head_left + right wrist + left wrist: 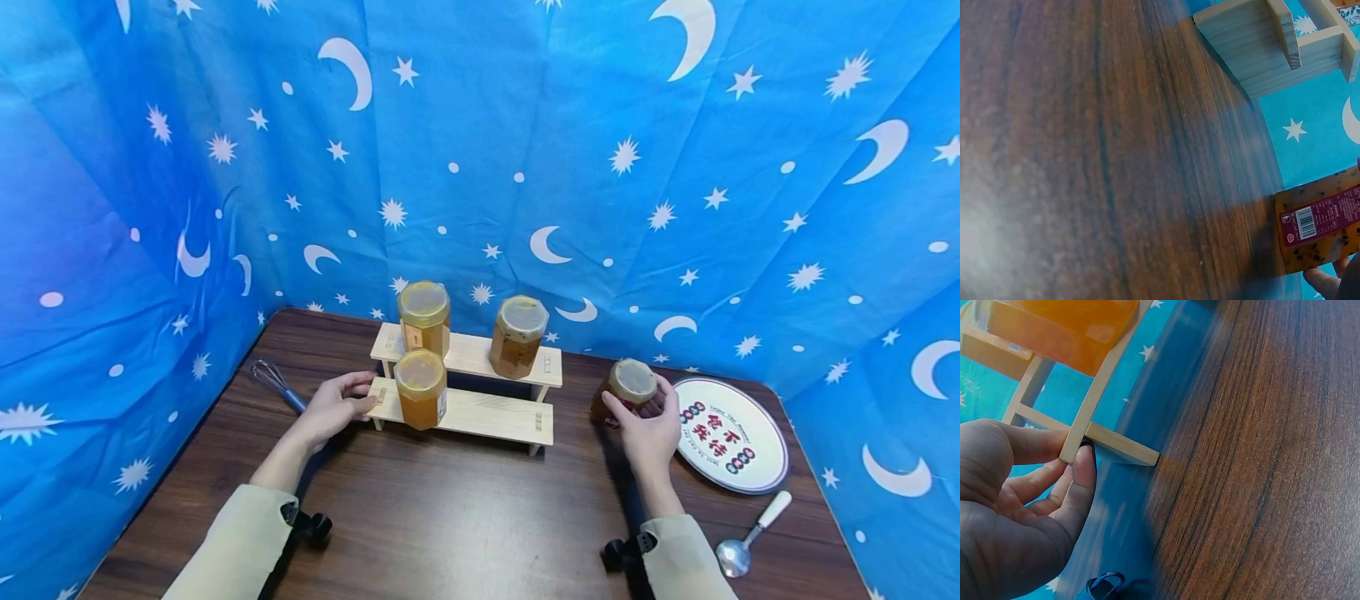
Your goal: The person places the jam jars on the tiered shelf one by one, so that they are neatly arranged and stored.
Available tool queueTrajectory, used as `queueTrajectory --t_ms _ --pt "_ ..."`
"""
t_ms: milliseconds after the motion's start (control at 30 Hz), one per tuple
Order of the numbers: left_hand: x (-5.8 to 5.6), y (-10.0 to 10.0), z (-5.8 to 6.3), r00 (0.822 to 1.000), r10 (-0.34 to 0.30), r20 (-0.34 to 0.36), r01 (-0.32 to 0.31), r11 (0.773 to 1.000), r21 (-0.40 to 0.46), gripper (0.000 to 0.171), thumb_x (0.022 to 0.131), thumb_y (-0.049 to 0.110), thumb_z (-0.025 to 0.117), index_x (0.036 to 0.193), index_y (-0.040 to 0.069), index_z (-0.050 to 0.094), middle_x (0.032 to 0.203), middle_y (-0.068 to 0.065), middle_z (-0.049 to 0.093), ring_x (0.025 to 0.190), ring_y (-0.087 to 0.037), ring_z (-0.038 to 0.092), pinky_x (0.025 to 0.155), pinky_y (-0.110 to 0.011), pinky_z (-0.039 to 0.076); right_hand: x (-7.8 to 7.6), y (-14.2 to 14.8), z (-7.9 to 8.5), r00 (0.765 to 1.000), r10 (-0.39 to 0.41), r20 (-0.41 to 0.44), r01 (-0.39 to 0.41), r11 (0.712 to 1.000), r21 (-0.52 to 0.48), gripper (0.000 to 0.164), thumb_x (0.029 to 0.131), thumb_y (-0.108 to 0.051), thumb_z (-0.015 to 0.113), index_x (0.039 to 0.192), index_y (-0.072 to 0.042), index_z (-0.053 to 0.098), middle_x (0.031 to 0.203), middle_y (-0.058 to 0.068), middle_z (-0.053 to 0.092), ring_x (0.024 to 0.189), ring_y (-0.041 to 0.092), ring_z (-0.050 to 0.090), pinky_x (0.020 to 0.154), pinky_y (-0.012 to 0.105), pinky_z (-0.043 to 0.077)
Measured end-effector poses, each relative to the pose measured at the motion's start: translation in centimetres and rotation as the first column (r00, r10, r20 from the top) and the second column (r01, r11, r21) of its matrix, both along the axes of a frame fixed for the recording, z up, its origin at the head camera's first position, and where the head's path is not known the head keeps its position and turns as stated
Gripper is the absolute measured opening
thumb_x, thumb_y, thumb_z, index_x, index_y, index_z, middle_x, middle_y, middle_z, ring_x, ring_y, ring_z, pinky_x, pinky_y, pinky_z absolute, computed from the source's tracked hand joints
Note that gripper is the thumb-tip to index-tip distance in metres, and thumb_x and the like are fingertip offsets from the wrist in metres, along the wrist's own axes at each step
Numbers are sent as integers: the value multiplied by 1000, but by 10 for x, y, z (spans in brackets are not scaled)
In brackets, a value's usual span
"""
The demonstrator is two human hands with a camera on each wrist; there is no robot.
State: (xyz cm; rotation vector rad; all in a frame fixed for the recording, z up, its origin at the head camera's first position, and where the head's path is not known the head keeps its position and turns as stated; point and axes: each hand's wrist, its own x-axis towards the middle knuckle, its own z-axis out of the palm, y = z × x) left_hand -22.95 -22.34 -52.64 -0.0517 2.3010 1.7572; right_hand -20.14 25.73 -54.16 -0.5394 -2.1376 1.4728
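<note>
My left hand [332, 412] pinches the left end of the lower board of a two-step wooden rack [491, 413], with thumb and finger on the board in the left wrist view. An orange-filled jar [420, 392] stands on that lower step near the hand. On the upper step are a yellow-lidded honey-coloured jar [425, 312] at left and a brown jar [517, 337] at right. To the right of the rack, my right hand [651, 432] grips a jar with dark seeds [1316, 247] and a maroon label; only its fingertips show in the right wrist view.
A round white plate [757, 450] with red characters lies right of my right hand, and a white-handled spoon [735, 557] sits in front of it. A whisk [276, 382] lies behind my left hand. Blue star-patterned cloth [480, 125] hangs behind the dark wooden table [450, 517].
</note>
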Motion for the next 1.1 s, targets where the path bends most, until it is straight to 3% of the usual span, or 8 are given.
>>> queueTrajectory --t_ms 233,500,833,1100 --pt "1 0 1 1000 1 -3 -1 1000 1 54 100 4 65 151 -3 47 133 -25 58 97 -20 64 77 -31 60 7 -2 7 1000 12 -16 -12 1000 11 80 84 -37 88 151 -17 48 144 10 54 129 30 53 110 53 45" --pt "0 0 -1 1000 6 5 -6 1000 -2 54 100 4 65 150 -3 48 133 -24 58 98 -21 64 76 -29 60 16 -3 21 999 54 -3 -54 998 40 78 84 -38 88 150 -23 49 142 5 56 127 25 55 107 47 50" --pt "0 0 -2 1000 9 -7 -9 1000 2 53 100 3 65 150 -4 48 133 -24 59 97 -19 64 75 -29 60 28 -12 35 988 146 -51 -139 984 114 75 82 -35 90 147 -23 54 138 -2 60 120 18 58 90 17 52" --pt "0 1 0 1000 4 -6 -4 1000 5 54 100 4 64 151 -3 47 133 -24 58 96 -19 64 76 -29 60 37 -24 44 978 201 -60 -191 973 133 77 80 -32 93 147 -25 54 135 -4 61 115 14 58 84 15 53"
